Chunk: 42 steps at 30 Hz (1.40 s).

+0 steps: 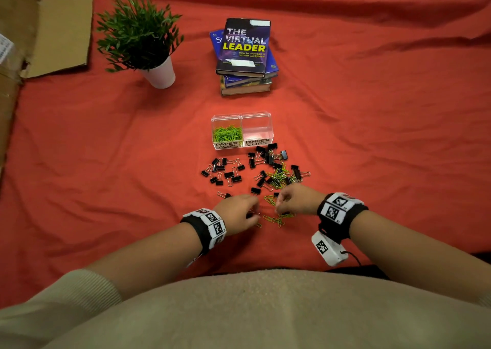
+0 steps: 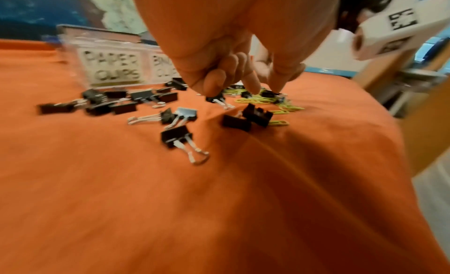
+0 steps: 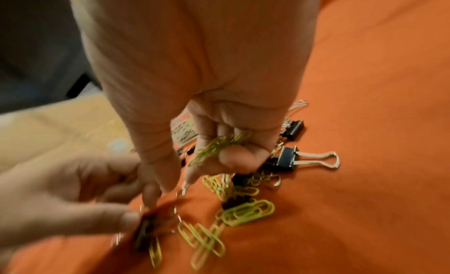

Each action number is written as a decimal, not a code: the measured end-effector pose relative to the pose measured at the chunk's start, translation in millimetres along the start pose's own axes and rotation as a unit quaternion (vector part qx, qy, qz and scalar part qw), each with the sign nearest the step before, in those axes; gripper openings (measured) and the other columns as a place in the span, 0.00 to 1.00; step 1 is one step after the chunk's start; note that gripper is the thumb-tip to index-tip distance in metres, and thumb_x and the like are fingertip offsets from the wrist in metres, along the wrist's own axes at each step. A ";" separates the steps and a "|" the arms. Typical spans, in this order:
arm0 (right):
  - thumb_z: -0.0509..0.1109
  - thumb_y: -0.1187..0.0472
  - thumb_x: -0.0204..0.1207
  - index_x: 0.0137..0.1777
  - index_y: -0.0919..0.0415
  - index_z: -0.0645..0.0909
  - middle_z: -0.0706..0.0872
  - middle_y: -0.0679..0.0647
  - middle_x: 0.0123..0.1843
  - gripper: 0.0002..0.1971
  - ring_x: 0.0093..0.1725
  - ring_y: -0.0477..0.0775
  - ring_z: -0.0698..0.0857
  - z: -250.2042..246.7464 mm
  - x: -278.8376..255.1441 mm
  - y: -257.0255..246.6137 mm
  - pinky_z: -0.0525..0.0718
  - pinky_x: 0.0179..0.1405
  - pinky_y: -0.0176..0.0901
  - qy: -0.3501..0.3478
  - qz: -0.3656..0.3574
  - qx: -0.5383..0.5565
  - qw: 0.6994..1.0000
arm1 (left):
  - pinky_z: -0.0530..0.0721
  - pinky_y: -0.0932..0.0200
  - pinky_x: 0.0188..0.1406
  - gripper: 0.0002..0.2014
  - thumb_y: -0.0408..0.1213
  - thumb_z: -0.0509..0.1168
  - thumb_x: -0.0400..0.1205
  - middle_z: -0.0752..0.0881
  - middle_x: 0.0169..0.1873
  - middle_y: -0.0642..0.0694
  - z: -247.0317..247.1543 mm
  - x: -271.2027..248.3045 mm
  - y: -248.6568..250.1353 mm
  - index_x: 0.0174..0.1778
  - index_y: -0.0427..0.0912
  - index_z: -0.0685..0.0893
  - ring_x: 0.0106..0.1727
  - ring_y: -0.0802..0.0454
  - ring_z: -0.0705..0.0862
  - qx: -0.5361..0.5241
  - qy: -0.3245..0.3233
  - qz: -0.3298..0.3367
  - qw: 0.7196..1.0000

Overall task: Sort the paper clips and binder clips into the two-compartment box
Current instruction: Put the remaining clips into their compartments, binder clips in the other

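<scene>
The clear two-compartment box stands on the red cloth. Its left half, labelled PAPER CLIPS, holds green paper clips; the BINDER CLIPS half looks empty. Black binder clips and loose green paper clips lie scattered in front of the box. My left hand is low over the near edge of the pile and pinches a black binder clip. My right hand is close beside it, fingers curled round a bunch of green paper clips.
A potted plant and a stack of books stand behind the box. Cardboard lies at the far left. Red cloth covers the whole surface, with folds near my hands.
</scene>
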State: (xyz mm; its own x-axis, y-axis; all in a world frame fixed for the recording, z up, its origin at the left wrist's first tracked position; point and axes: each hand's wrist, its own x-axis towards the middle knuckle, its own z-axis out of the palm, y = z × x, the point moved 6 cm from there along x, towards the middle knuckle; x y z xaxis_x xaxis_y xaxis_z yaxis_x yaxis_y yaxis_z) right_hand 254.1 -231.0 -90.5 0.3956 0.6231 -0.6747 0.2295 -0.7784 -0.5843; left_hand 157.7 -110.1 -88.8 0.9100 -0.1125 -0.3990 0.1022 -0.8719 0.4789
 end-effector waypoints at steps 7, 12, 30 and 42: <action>0.74 0.45 0.70 0.39 0.63 0.78 0.82 0.56 0.38 0.20 0.42 0.58 0.82 21.7 -5.4 -15.4 0.78 0.38 0.45 -0.003 0.002 -0.335 0.942 | 0.78 0.47 0.57 0.15 0.42 0.63 0.82 0.78 0.60 0.39 17.2 5.8 16.6 0.61 0.38 0.76 0.64 0.40 0.78 0.124 -0.064 0.017 0.990; 0.66 0.59 0.78 0.57 0.70 0.80 0.84 0.64 0.57 0.14 0.56 0.64 0.85 35.1 -5.7 -25.0 0.83 0.50 0.51 -0.015 0.001 -0.368 0.930 | 0.79 0.44 0.55 0.15 0.37 0.56 0.85 0.79 0.60 0.36 21.8 3.5 16.6 0.64 0.34 0.75 0.62 0.37 0.80 0.196 -0.066 0.036 0.978; 0.65 0.76 0.74 0.36 0.65 0.77 0.84 0.64 0.36 0.08 0.28 0.54 0.82 -12.8 -4.4 9.6 0.80 0.25 0.38 -0.023 0.030 0.413 0.910 | 0.78 0.44 0.56 0.14 0.36 0.57 0.82 0.78 0.61 0.36 14.5 9.3 16.7 0.63 0.34 0.73 0.60 0.36 0.80 0.176 -0.065 0.029 0.982; 0.75 0.62 0.69 0.37 0.61 0.85 0.88 0.51 0.37 0.02 0.33 0.43 0.82 -13.0 1.1 8.6 0.77 0.33 0.36 0.022 -0.020 -0.105 0.994 | 0.70 0.62 0.26 0.10 0.32 0.55 0.83 0.77 0.32 0.53 -33.9 37.6 0.5 0.55 0.44 0.79 0.28 0.57 0.73 -0.177 -0.001 -0.080 0.981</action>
State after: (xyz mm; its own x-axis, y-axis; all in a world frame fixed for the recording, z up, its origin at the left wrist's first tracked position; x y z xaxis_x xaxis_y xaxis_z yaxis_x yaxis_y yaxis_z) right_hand 268.0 -238.1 -90.4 0.4204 0.6536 -0.6293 0.4251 -0.7546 -0.4998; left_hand 205.6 -98.6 -77.1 0.8700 0.0100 -0.4929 0.3768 -0.6581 0.6518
